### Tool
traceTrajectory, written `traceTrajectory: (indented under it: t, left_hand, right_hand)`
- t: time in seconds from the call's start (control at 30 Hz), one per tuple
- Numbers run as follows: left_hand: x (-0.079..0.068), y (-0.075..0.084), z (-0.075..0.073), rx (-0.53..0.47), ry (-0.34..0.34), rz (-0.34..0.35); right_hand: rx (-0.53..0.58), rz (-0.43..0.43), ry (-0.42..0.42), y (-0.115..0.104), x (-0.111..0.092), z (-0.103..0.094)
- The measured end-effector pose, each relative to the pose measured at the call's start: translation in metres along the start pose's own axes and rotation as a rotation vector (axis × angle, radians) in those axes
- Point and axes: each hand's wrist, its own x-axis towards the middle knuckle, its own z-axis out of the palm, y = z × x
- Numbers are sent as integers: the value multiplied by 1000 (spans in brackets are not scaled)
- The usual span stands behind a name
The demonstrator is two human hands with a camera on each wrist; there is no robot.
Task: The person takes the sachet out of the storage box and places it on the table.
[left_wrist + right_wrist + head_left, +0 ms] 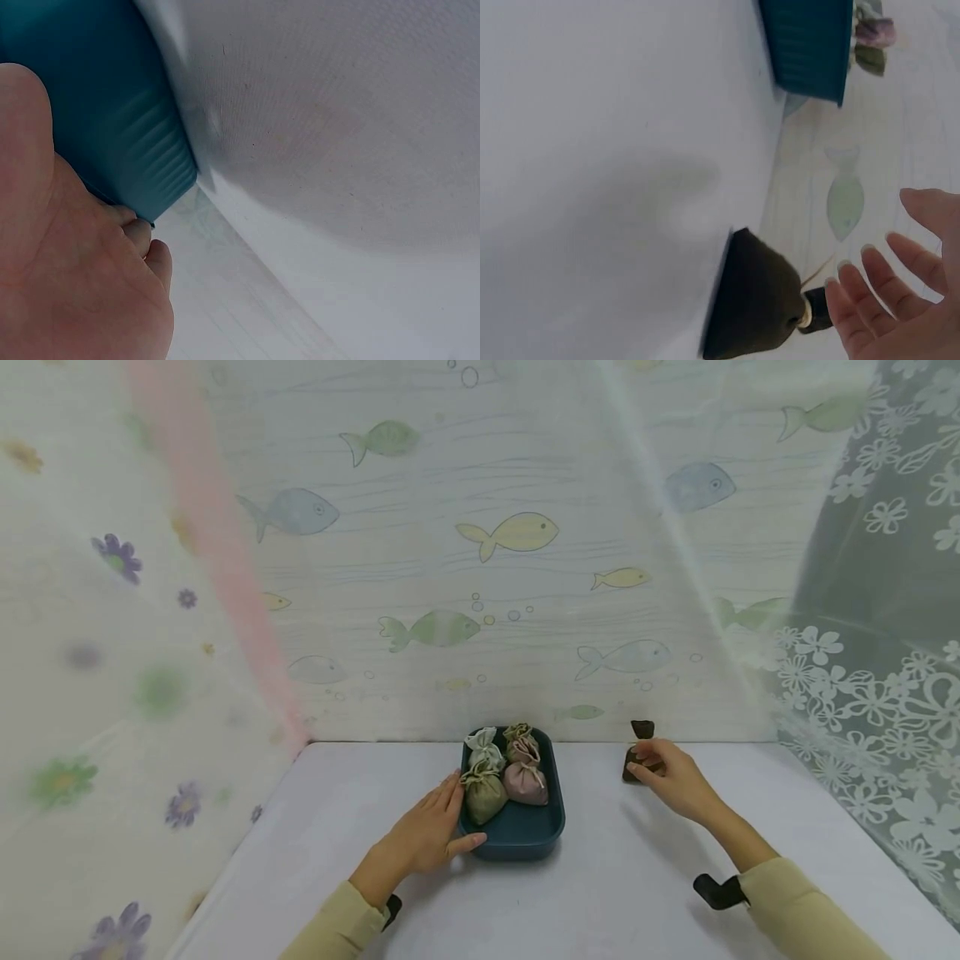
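A dark blue rectangular tray (513,839) stands on the table, with several small drawstring pouches in it: a green pouch (484,797), a pink pouch (526,783), a pale grey-white pouch (483,747) and a mauve-brown pouch (522,748). Against the tray's left side rests my left hand (423,829), fingers straight along the wall and thumb at the front rim. Farther right, a dark brown pouch (757,300) stands upright on the table, tied at its neck. My right hand (678,781) is right beside it, fingers spread and slightly bent, gripping nothing in the right wrist view.
White cloth covers the table (592,893). A curtain with printed fish (517,532) hangs behind the back edge, and a flowered sheet (112,693) hangs at the left. White floral lace (870,718) hangs on the right. Black straps (720,892) are at both wrists.
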Motion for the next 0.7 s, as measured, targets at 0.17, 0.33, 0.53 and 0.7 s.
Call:
traceTrajectory:
  t: [0.17,0.33,0.53,0.7]
  left_hand:
    - [1,-1,1,1,2,-4]
    - [2,-1,1,11,-5,-15]
    - [2,-1,-1,14,-12,-11]
    - [2,-1,0,12,-14,-9]
  right_hand:
    - [37,-41,-22,-10,-1,7]
    - [47,-74,-25,-22,0,13]
    - [45,-116,-30,-31,0,23]
    - [32,-147,-37,-36,1,33]
